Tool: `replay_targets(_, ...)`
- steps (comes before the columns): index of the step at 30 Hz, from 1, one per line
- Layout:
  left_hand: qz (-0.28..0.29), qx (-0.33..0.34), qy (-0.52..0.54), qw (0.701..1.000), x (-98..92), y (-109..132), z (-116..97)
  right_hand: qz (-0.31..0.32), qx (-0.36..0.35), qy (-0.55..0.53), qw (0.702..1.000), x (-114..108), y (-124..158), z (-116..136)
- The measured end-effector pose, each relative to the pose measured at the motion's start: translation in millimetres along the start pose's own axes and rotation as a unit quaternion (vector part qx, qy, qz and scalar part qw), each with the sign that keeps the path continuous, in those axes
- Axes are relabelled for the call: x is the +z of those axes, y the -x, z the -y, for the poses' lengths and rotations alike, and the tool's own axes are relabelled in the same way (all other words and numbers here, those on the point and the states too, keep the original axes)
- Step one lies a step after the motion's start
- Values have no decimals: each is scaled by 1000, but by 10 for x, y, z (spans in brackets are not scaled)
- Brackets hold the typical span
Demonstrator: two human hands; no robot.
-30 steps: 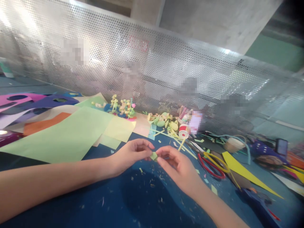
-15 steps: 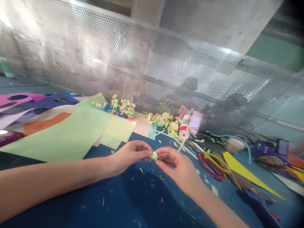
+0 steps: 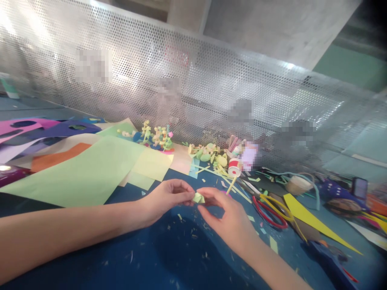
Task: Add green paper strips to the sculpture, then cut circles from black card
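A small folded pale green paper piece (image 3: 199,197) is held up in front of me, above the dark blue tabletop (image 3: 145,257). My left hand (image 3: 169,197) pinches its left side between thumb and fingers. On the other side, my right hand (image 3: 226,211) has its index finger along the top right edge and its thumb just below, a small gap showing between thumb and paper. Just beyond the right hand, a yellow paper strip or stick (image 3: 232,184) lies near a red and white roll (image 3: 234,167). The piece's exact shape is too small to make out.
Large green paper sheets (image 3: 75,173) cover the left side. Small paper figures (image 3: 159,137) stand at the back before a perforated metal screen (image 3: 136,72). Red-handled scissors (image 3: 269,213), a yellow paper triangle (image 3: 320,223) and a paper cup (image 3: 299,184) lie right. Paper scraps litter the table.
The folded paper has turned slightly and shows more of its face. My right thumb and index finger have spread a little and shifted right; the left hand has barely moved.
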State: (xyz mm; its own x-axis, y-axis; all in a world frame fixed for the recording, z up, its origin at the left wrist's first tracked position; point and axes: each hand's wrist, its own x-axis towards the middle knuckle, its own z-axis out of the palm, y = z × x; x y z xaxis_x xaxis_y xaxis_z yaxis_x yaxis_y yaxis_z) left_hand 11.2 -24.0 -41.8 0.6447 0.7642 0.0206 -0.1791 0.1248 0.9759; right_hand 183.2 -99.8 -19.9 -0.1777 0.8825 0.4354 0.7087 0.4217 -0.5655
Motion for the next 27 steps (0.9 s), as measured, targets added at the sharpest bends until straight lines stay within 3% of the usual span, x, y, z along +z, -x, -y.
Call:
replay_targets(10,-11,-7,0,1000,-22,-16,22,4,59,-42,997,3,-7,-2)
replay_targets(19,-24,-42,21,999,13,1,-13,22,106,-148,983,-11,-46,-72)
replay_targets(27,8,-51,47,998,11,22,3,39,120,-202,971,30,-39,-82)
